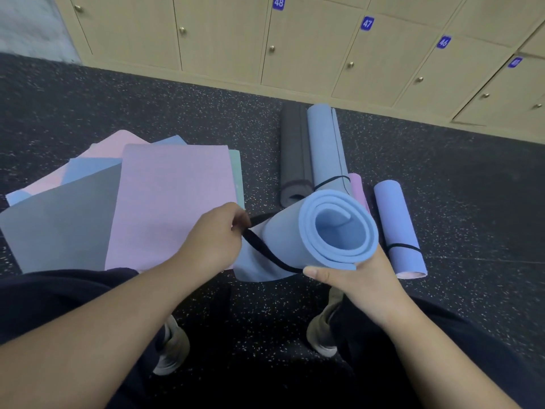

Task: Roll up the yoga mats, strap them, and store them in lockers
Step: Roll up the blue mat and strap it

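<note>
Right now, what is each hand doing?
Left hand: pinches the black strap.
Right hand: grips the rolled blue mat.

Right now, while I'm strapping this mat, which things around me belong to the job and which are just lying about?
Part of the job:
- light blue rolled mat, held by the right hand
- black strap, pinched by the left hand
- flat mats, unrolled
- rolled mats on the floor
- lockers, all shut

Just there:
- speckled floor
- shoes
</note>
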A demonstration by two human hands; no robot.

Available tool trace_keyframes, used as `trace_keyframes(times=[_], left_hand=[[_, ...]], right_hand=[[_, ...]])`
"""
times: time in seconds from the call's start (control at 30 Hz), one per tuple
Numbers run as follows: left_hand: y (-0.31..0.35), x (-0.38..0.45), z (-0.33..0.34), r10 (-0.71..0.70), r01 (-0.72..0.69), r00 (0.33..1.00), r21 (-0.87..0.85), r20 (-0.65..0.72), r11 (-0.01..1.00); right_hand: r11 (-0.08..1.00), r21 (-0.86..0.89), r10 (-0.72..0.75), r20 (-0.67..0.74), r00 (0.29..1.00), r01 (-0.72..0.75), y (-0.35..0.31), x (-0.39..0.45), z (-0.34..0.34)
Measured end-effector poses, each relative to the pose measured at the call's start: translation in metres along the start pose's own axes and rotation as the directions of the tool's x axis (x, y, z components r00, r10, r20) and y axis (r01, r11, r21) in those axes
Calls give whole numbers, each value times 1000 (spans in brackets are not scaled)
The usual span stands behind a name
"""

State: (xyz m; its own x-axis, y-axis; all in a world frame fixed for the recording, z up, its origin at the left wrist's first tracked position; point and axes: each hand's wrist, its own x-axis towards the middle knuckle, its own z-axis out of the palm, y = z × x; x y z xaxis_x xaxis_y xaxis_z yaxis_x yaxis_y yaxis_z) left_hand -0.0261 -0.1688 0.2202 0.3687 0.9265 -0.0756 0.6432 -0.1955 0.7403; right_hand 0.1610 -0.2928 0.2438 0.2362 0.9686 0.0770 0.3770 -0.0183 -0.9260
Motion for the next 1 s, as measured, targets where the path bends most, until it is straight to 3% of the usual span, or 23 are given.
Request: trace_keyframes(times=[0.1, 0.23, 0.33, 0.43, 0.5, 0.67, 0.87, 1.0], left_hand=[[-3, -1, 2, 11, -11, 1000, -8, -13, 1000], [10, -7, -2, 105, -91, 994, -343, 21, 935], [18, -14, -7, 206, -111, 964, -445, 170, 888], [23, -21, -3, 284, -161, 898, -348, 337, 923], [22, -25, 5, 298, -197, 878, -285, 374, 938], [23, -25, 19, 320, -208, 921, -414, 222, 886], [18, -16, 24, 331, -302, 937, -221, 108, 927], [19, -16, 20, 367, -354, 918, -107, 151, 929]], right_hand=[[1000, 6, -15, 12, 1000, 15, -3, -2, 2], [998, -25, -51, 88, 995, 54, -4, -2, 2], [980, -128, -141, 114, 983, 155, 0, -1, 2], [966, -168, -179, 121, 976, 198, 11, 0, 1], [957, -193, -194, 123, 973, 215, 15, 1, -1], [953, -241, -161, 101, 982, 182, 17, 7, 7], [991, -133, 9, 233, 972, 23, 10, 13, 13], [979, -68, 202, 176, 963, -193, 7, 14, 15]])
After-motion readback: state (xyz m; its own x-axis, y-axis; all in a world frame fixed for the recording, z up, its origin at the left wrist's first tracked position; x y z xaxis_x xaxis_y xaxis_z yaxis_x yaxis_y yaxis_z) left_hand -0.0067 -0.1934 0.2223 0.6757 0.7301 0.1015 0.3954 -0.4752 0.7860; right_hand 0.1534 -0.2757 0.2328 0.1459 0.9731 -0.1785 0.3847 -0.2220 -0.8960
